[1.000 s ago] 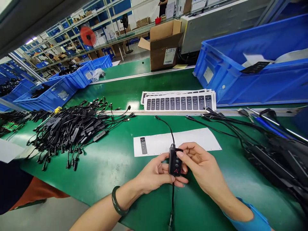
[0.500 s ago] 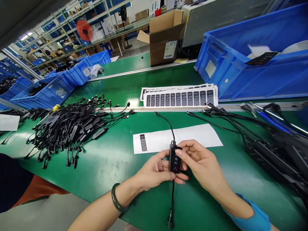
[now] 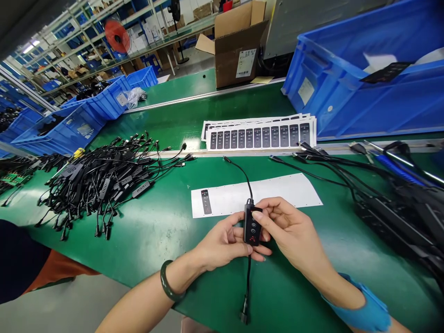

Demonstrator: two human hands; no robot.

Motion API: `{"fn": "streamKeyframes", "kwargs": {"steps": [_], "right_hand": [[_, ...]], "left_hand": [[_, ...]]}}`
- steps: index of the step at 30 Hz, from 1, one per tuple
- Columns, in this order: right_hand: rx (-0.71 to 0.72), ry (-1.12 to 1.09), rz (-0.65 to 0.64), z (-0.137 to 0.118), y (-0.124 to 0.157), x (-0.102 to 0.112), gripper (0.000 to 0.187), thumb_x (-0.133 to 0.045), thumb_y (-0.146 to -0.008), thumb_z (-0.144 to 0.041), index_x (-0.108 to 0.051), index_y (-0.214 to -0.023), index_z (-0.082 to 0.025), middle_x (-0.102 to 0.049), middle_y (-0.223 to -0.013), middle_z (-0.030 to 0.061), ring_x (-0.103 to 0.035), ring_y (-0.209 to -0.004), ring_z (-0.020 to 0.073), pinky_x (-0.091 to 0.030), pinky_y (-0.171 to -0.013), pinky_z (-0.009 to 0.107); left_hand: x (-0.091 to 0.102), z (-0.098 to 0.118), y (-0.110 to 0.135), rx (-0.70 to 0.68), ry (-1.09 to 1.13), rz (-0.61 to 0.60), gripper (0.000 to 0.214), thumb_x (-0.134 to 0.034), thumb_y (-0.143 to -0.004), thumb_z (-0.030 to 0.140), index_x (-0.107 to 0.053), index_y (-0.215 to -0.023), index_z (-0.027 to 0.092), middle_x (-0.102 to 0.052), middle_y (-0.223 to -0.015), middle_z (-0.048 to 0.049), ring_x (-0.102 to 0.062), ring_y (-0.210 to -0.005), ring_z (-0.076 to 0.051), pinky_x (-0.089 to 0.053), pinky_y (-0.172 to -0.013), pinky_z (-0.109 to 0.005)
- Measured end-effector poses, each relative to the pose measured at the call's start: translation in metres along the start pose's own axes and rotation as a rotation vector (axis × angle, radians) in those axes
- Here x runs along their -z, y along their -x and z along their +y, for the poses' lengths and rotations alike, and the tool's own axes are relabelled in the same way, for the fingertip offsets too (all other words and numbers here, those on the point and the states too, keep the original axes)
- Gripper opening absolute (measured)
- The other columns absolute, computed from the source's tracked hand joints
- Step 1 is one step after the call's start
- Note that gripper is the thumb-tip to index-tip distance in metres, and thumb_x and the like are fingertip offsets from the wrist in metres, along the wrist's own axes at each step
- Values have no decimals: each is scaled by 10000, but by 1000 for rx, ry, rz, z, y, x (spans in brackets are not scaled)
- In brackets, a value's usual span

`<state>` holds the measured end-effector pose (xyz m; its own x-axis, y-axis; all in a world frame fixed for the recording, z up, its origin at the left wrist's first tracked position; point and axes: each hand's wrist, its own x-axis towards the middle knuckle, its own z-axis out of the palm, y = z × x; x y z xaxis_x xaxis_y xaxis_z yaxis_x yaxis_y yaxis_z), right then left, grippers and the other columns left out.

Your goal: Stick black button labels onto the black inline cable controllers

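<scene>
My left hand (image 3: 222, 244) grips a black inline cable controller (image 3: 247, 223) from its left side and from beneath, the fingers wrapped round it. On its face lies a black button label (image 3: 255, 227) with round symbols and a red mark near the bottom. My right hand (image 3: 294, 231) pinches the label's upper end, thumb on top, against the controller; how much of it is stuck down I cannot tell. One cable runs away over a white backing sheet (image 3: 256, 196), which carries a single label (image 3: 206, 202) at its left. Another hangs toward me, ending in a black connector (image 3: 244, 314).
A heap of black cable controllers (image 3: 104, 185) lies to the left, more controllers (image 3: 391, 222) to the right. Behind the backing sheet are stacked label sheets (image 3: 260, 138). A blue bin (image 3: 364, 106) and a cardboard box (image 3: 232, 60) stand farther back. At left, a person's dark sleeve (image 3: 17, 259) shows.
The view has shifted slightly, so the background sits a little higher. Both hands keep the same hold on the controller and label, with hardly any motion.
</scene>
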<state>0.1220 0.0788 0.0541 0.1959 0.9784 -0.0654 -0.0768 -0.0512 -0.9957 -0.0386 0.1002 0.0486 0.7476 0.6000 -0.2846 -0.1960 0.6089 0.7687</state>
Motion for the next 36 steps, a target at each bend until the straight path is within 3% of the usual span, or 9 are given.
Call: {"fn": "streamKeyframes", "kwargs": {"steps": [36], "right_hand": [[50,155,94,3,3,-3,195,-672,-758,-359,-638,-827,-180,-522,-652,-23,-523,-458,94,-474,-376,196]], "left_hand": [[-2,-4,0,-7,-155,13,623,-717,-815,307,-457,-1373,211,-677,-1094,-143,-715,-907,-235,-557,-753,-303]]}}
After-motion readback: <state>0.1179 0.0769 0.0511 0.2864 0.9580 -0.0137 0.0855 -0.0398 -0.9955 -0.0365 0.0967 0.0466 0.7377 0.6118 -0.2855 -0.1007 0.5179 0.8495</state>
